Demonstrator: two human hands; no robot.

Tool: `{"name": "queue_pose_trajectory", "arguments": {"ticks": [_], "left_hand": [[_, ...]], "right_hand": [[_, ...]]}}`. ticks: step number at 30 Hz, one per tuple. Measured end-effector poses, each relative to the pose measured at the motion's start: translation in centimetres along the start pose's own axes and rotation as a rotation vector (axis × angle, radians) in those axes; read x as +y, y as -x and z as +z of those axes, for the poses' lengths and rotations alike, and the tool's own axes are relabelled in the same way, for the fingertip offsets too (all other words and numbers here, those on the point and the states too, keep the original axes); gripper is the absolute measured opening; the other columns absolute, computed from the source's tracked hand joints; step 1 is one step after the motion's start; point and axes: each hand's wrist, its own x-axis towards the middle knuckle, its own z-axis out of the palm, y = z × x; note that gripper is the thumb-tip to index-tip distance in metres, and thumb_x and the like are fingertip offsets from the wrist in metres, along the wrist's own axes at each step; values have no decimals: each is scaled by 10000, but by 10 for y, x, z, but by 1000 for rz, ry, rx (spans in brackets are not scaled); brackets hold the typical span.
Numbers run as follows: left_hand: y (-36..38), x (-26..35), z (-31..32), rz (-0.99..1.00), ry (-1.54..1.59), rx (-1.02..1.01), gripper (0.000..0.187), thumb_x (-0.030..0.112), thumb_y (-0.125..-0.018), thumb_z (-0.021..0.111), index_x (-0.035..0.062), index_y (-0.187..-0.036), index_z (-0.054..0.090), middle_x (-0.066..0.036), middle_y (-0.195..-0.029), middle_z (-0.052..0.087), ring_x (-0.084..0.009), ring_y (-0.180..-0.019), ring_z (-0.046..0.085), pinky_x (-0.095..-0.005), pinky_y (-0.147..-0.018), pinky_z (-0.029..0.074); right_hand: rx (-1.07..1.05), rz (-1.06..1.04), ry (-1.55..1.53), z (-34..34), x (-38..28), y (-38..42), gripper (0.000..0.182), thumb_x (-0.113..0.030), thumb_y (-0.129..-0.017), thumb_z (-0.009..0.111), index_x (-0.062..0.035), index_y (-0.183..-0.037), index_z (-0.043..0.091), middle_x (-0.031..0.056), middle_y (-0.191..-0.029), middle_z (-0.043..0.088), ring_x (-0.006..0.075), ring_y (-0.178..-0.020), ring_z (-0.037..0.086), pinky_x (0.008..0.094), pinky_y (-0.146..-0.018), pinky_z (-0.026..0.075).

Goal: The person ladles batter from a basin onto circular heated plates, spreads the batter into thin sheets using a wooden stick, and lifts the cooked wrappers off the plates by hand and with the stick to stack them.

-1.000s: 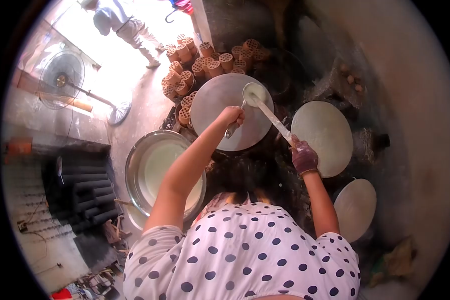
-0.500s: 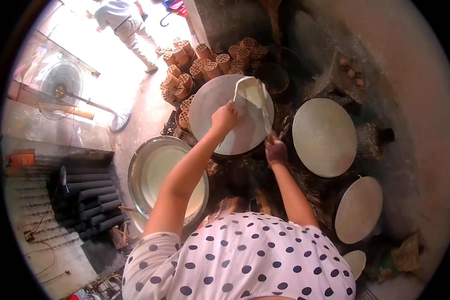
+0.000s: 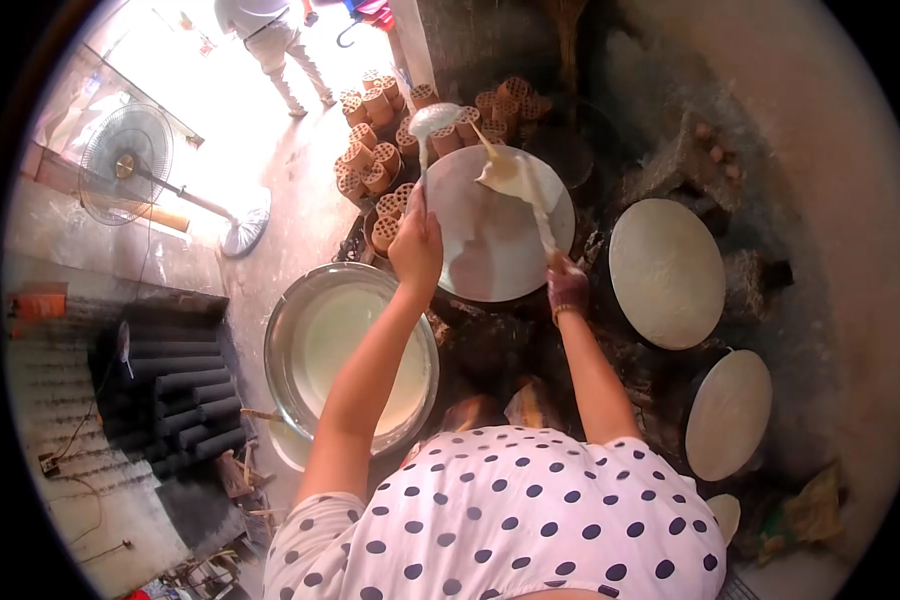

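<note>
A fan (image 3: 126,166) is standing at the left wall. Dark cylinders (image 3: 192,400) are lying stacked below it. At the top, a person (image 3: 270,45) is standing near an umbrella (image 3: 368,16), in bright light.

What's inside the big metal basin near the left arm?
The basin holds a pale liquid. The left arm crosses above it, hiding part of the surface, and anything beneath the liquid can't be seen.

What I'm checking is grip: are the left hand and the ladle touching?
Touching. The head view shows the left hand closed around the handle of the ladle, which extends beyond the fingers to its bowl.
</note>
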Motion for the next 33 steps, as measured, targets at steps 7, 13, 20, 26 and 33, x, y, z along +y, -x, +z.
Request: {"name": "queue_pose_trajectory", "arguments": {"ticks": [7, 13, 20, 26, 33], "left_hand": [[22, -30, -36, -253, -14, -418, 438, 175, -893, 512, 121, -1326, 473, -186, -1011, 638, -349, -850, 630, -441, -735, 483], [76, -95, -25, -235, 496, -427, 435, 141, -931, 477, 37, -1351, 425, -36, -634, 511, -144, -490, 496, -294, -468, 402], [98, -72, -79, -840, 960, -563, 408, 128, -961, 419, 51, -1361, 406, 9, -611, 419, -73, -395, 376, -203, -364, 317], [125, -36, -139, -850, 926, -477, 423, 159, -958, 450, 16, -1352, 391, 3, -610, 446, -77, -395, 413, -194, -370, 335], [179, -45, -123, -1030, 1046, -329, 385, 169, -957, 476, 28, -1313, 444, 2, -627, 496, -73, -403, 430, -186, -380, 347]], "right_hand": [[-71, 139, 261, 42, -30, -11, 337, -247, -810, 629, -68, -1093, 661, 130, -950, 693, 226, -844, 666, 322, -755, 502], [79, 34, 59, 10, -21, -6, 340, -349, -846, 629, -50, -998, 689, 133, -867, 698, 228, -786, 668, 335, -717, 498], [-168, 85, 451, 66, -36, -47, 447, -463, -855, 543, -63, -1005, 676, 197, -964, 664, 305, -945, 645, 368, -790, 498], [-46, 232, 306, 12, -33, -37, 382, -411, -816, 618, -85, -1005, 683, 163, -859, 682, 310, -795, 664, 379, -686, 504], [-276, -26, 424, 73, -32, -66, 347, -321, -823, 631, -116, -1102, 654, 177, -942, 670, 324, -880, 649, 374, -738, 504]]}}
